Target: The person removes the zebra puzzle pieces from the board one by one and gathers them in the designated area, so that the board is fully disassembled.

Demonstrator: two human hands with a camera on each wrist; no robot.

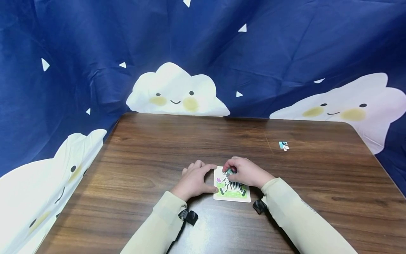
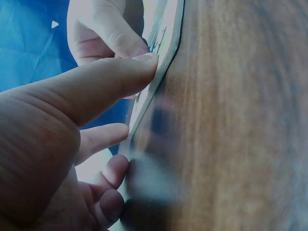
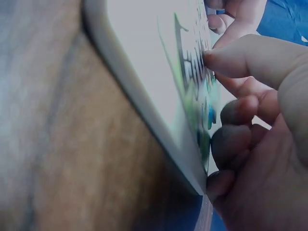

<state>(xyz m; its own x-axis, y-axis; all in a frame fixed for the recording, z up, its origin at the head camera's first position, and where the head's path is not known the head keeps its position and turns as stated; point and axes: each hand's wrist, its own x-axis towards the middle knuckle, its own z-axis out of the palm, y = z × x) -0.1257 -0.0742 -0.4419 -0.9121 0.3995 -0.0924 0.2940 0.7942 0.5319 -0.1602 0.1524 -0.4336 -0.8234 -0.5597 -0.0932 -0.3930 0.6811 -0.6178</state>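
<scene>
A small white-bordered puzzle board [image 1: 232, 198] with a zebra on green lies flat on the table. My left hand [image 1: 197, 180] is at its left side, thumb and forefinger spread. In the left wrist view, the left thumb [image 2: 130, 72] rests at the board's edge and the forefinger touches near a corner. Over the top part of the board, my right hand [image 1: 245, 171] pinches a teal-coloured puzzle piece [image 1: 229, 172], partly hidden by the fingers. In the right wrist view, the right thumb [image 3: 236, 55] is right at the zebra's stripes, with the other fingers curled beside the board.
Another puzzle piece [image 1: 283, 145], blue and white, lies apart toward the back right of the brown wooden table [image 1: 152, 151]. A dark blue cloth [image 1: 253, 63] with smiling clouds hangs behind the table and along its left side.
</scene>
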